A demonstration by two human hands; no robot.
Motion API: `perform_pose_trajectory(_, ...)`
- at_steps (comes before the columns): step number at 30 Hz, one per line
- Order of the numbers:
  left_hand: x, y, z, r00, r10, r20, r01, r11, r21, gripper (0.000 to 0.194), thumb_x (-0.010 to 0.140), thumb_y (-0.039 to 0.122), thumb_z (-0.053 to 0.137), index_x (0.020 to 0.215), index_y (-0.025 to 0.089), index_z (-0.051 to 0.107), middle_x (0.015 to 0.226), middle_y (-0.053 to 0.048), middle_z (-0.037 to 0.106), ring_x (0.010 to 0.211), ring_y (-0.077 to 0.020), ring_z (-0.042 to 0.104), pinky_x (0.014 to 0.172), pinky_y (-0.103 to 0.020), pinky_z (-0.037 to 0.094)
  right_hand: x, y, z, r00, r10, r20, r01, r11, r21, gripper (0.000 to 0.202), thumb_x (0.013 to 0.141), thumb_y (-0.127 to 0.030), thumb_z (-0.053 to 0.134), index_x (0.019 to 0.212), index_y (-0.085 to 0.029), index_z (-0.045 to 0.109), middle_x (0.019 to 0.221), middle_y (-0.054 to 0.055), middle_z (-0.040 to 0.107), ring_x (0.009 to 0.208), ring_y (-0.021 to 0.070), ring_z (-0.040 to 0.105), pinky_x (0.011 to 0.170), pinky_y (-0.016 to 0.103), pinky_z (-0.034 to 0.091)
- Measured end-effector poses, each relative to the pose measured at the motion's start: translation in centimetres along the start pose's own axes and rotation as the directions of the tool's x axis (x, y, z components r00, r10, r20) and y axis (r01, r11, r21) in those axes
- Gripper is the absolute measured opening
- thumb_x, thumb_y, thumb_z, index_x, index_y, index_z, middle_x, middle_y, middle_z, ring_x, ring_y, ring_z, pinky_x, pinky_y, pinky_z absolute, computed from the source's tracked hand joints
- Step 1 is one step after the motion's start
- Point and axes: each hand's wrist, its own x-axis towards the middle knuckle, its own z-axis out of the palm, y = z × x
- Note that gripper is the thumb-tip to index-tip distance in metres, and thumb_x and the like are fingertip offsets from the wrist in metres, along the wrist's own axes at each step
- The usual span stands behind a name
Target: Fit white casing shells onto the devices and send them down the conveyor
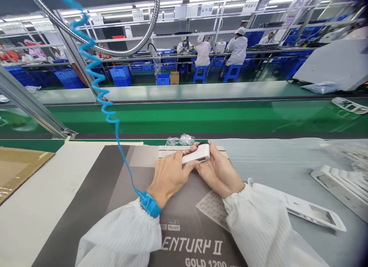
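Both hands hold a white curved plastic housing (196,153) with a black piece at its far end, above a dark printed cardboard sheet. My left hand (172,173) grips its left part, thumb along the near side. My right hand (220,169) wraps around the right end, fingers partly hidden behind it. A blue wrist strap (150,204) with a coiled cord (105,92) circles the left wrist. Beside my right forearm lies a long white plastic shell (310,210) with a rectangular window. The cardboard (135,228) reads "CENTURY II", its first letter partly covered.
Several white shells (342,184) lie at the right near clear plastic bags (349,152). Crumpled clear film (184,139) sits beyond the hands. A green conveyor belt (195,117) crosses ahead. Brown cardboard (23,169) lies left, beneath a metal post (31,100). Co-workers (237,48) sit across the room.
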Motion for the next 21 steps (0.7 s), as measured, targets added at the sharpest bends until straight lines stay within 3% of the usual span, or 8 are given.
perform_pose_trajectory(2,0.0,-0.2,-0.2,0.994,0.049,-0.095,-0.055,0.997,-0.061,0.057,0.088,0.061,0.053,0.132,0.024,0.052,0.124,-0.012,0.064,0.115,-0.0322,0.056,0.095,-0.043,0.039,0.1,0.5,0.2,0.998,-0.014,0.059,0.018,0.998,-0.063,0.034,0.088,-0.057,0.058,0.098,-0.025,0.063,0.1,0.004,0.069,0.103,0.0246,0.064,0.095,0.044,0.053)
perform_pose_trajectory(4,-0.1,-0.1,-0.2,0.985,0.111,-0.13,-0.126,0.986,-0.111,0.057,0.09,0.055,0.055,0.138,0.026,0.047,0.133,-0.008,0.06,0.122,-0.0277,0.053,0.103,-0.041,0.036,0.1,1.3,0.2,0.996,-0.032,0.082,0.038,0.997,-0.074,0.034,0.088,-0.056,0.059,0.101,-0.024,0.065,0.108,0.006,0.069,0.114,0.0252,0.06,0.102,0.045,0.049)
perform_pose_trajectory(11,-0.8,0.9,0.6,0.958,0.188,-0.217,-0.224,0.962,-0.156,0.037,0.095,0.041,0.051,0.129,0.027,0.059,0.127,-0.007,0.064,0.117,-0.0269,0.057,0.103,-0.04,0.041,0.0,2.3,-0.3,0.999,-0.047,-0.009,0.046,0.998,-0.037,0.018,0.085,-0.037,0.068,0.095,-0.023,0.069,0.11,0.006,0.07,0.121,0.0244,0.057,0.112,0.044,0.042)
perform_pose_trajectory(13,-0.8,0.7,0.3,0.963,0.199,-0.182,-0.22,0.97,-0.104,0.039,0.095,0.041,0.051,0.131,0.028,0.056,0.127,-0.005,0.064,0.116,-0.0247,0.058,0.102,-0.039,0.043,0.1,2.1,-0.2,0.999,-0.016,-0.036,0.015,1.0,-0.018,0.019,0.084,-0.036,0.069,0.096,-0.022,0.068,0.113,0.007,0.069,0.123,0.0252,0.056,0.111,0.045,0.043)
perform_pose_trajectory(15,-0.4,-0.2,-0.5,0.984,0.157,-0.079,-0.16,0.987,-0.033,0.042,0.093,0.045,0.053,0.133,0.031,0.052,0.125,-0.004,0.065,0.112,-0.0241,0.061,0.097,-0.039,0.047,0.2,2.0,-0.1,0.997,-0.013,-0.075,0.011,1.0,-0.025,0.022,0.086,-0.04,0.066,0.099,-0.021,0.067,0.117,0.007,0.068,0.125,0.0253,0.055,0.111,0.044,0.043)
perform_pose_trajectory(18,1.2,-2.6,-3.0,0.996,-0.018,0.091,0.016,0.999,0.03,0.044,0.088,0.053,0.057,0.123,0.028,0.058,0.109,-0.005,0.071,0.099,-0.0248,0.066,0.082,-0.036,0.052,0.7,2.2,-0.4,0.982,-0.049,-0.181,0.031,0.995,-0.098,0.029,0.089,-0.044,0.062,0.11,-0.023,0.064,0.122,0.007,0.067,0.125,0.0234,0.056,0.111,0.04,0.044)
perform_pose_trajectory(21,4.7,-5.3,-6.5,0.982,-0.188,0.036,0.182,0.975,0.127,0.038,0.087,0.051,0.059,0.111,0.023,0.062,0.102,-0.005,0.072,0.088,-0.0214,0.067,0.072,-0.029,0.051,1.1,2.3,-0.8,0.968,-0.014,-0.251,-0.027,0.986,-0.162,0.036,0.088,-0.044,0.064,0.119,-0.025,0.061,0.131,0.007,0.064,0.123,0.0229,0.059,0.109,0.039,0.047)
